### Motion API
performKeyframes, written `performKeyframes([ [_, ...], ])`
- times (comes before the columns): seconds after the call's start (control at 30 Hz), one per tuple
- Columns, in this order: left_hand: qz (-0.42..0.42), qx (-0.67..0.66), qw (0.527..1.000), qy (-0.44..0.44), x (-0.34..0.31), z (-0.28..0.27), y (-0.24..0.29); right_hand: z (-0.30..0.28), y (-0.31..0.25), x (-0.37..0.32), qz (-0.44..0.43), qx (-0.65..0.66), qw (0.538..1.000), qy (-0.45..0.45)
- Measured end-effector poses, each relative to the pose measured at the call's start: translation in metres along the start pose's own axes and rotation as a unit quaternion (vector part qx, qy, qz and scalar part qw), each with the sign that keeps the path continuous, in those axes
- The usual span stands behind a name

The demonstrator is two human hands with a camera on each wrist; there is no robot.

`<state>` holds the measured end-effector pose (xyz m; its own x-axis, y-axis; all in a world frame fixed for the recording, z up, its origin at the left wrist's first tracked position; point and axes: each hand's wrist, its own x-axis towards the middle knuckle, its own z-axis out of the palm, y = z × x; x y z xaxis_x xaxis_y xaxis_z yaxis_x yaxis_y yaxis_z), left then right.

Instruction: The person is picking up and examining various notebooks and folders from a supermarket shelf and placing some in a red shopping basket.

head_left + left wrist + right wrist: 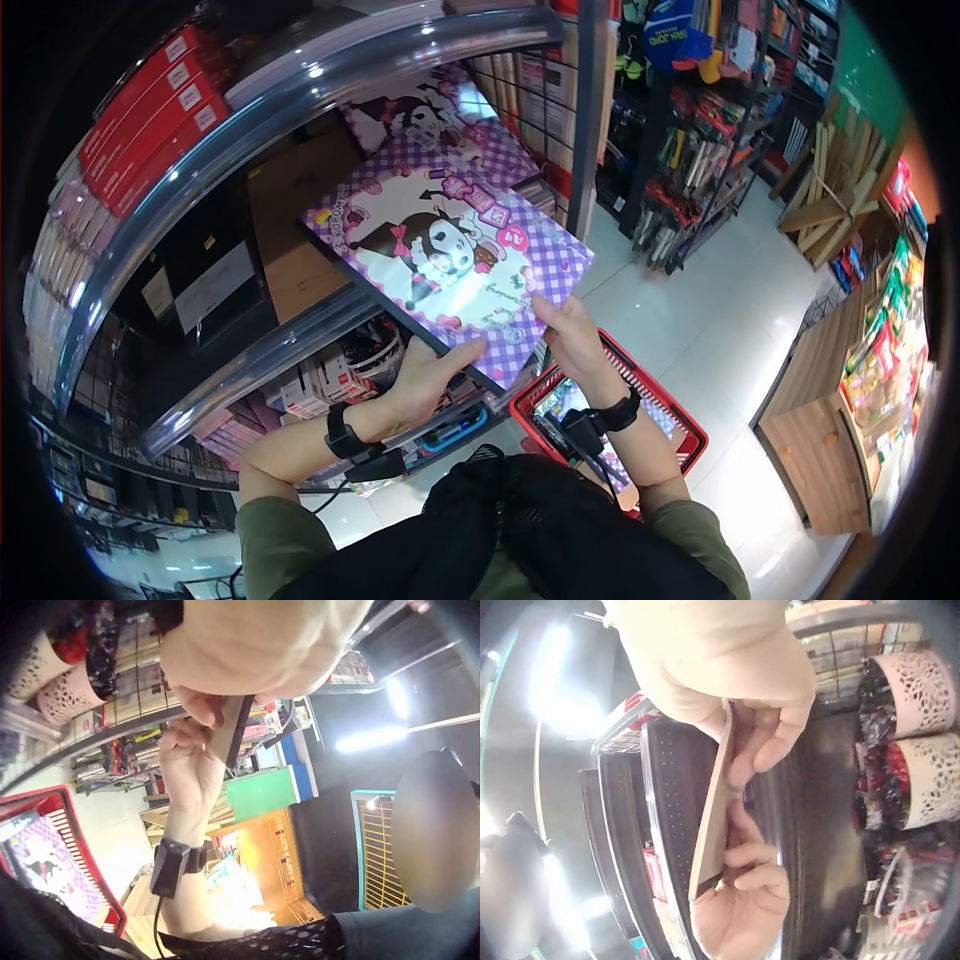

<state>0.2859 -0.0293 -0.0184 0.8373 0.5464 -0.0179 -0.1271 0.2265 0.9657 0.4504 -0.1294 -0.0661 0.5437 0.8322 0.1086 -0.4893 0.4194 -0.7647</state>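
Observation:
Both hands hold a flat purple checkered pack with a cartoon character by its near edge. In the head view the left hand grips the near left corner, thumb on top. The right hand pinches the right edge, thumb on the printed face. The wrist views show the pack edge-on as a thin board, fingers curled beneath it. A similar purple pack lies behind on the shelf, partly covered by the held one.
A red basket with a purple item inside stands on the floor below the right forearm. Metal-edged shelves with boxes are at left, red boxes higher up. Bundled wood strips and a wooden cabinet are at right.

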Motion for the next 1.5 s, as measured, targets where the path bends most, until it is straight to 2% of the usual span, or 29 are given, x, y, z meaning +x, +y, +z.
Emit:
performKeyframes([
  [0.13, 0.007, 0.057, 0.998, 0.01, 0.002, -0.014, -0.007, -0.051, 0.002, -0.031, 0.036, -0.019, 0.999, -0.011],
  [0.3, 0.021, 0.097, 0.995, 0.003, 0.006, -0.007, -0.017, -0.122, 0.019, -0.085, 0.067, -0.08, 0.991, 0.078],
  [0.33, 0.031, 0.12, 0.992, 0.0, 0.007, -0.005, -0.021, -0.102, 0.006, -0.096, 0.065, -0.058, 0.987, 0.135],
  [0.4, 0.003, 0.134, 0.991, -0.017, 0.01, -0.005, -0.036, -0.157, 0.031, -0.125, 0.092, -0.09, 0.983, 0.13],
  [0.53, -0.041, 0.167, 0.984, -0.049, 0.02, 0.003, -0.068, -0.169, 0.035, -0.171, 0.088, -0.027, 0.977, 0.193],
  [0.57, -0.072, 0.153, 0.983, -0.071, 0.022, 0.002, -0.08, -0.184, 0.042, -0.184, 0.104, -0.029, 0.977, 0.182],
  [0.6, -0.103, 0.139, 0.981, -0.092, 0.024, 0.001, -0.092, -0.19, 0.048, -0.194, 0.108, -0.051, 0.97, 0.212],
  [0.67, -0.131, 0.176, 0.968, -0.12, 0.027, -0.002, -0.11, -0.223, 0.073, -0.213, 0.127, -0.08, 0.963, 0.222],
  [0.77, -0.166, 0.134, 0.972, -0.094, 0.042, -0.016, -0.118, -0.226, 0.069, -0.229, 0.169, -0.095, 0.95, 0.243],
  [0.93, -0.182, 0.153, 0.969, -0.061, 0.049, -0.012, -0.114, -0.264, 0.08, -0.27, 0.147, -0.122, 0.923, 0.334],
  [1.0, -0.184, 0.171, 0.965, -0.081, 0.043, -0.011, -0.114, -0.281, 0.084, -0.285, 0.225, -0.212, 0.87, 0.383],
  [1.07, -0.183, 0.182, 0.96, -0.11, 0.034, -0.009, -0.116, -0.309, 0.104, -0.303, 0.221, -0.229, 0.863, 0.392],
  [1.13, -0.181, 0.192, 0.955, -0.137, 0.028, -0.012, -0.117, -0.315, 0.108, -0.308, 0.308, -0.317, 0.773, 0.455],
  [1.17, -0.179, 0.203, 0.95, -0.159, 0.025, -0.013, -0.117, -0.318, 0.113, -0.308, 0.31, -0.319, 0.773, 0.452],
  [1.23, -0.174, 0.214, 0.943, -0.187, 0.021, -0.012, -0.114, -0.319, 0.116, -0.307, 0.25, -0.246, 0.777, 0.523],
  [1.4, -0.157, 0.216, 0.941, -0.208, 0.017, -0.017, -0.107, -0.325, 0.126, -0.29, 0.275, -0.316, 0.76, 0.497],
  [1.47, -0.155, 0.218, 0.942, -0.201, 0.016, -0.018, -0.097, -0.339, 0.142, -0.287, 0.231, -0.381, 0.714, 0.54],
  [1.5, -0.164, 0.218, 0.941, -0.199, 0.015, -0.019, -0.092, -0.347, 0.147, -0.288, 0.17, -0.48, 0.662, 0.55],
])
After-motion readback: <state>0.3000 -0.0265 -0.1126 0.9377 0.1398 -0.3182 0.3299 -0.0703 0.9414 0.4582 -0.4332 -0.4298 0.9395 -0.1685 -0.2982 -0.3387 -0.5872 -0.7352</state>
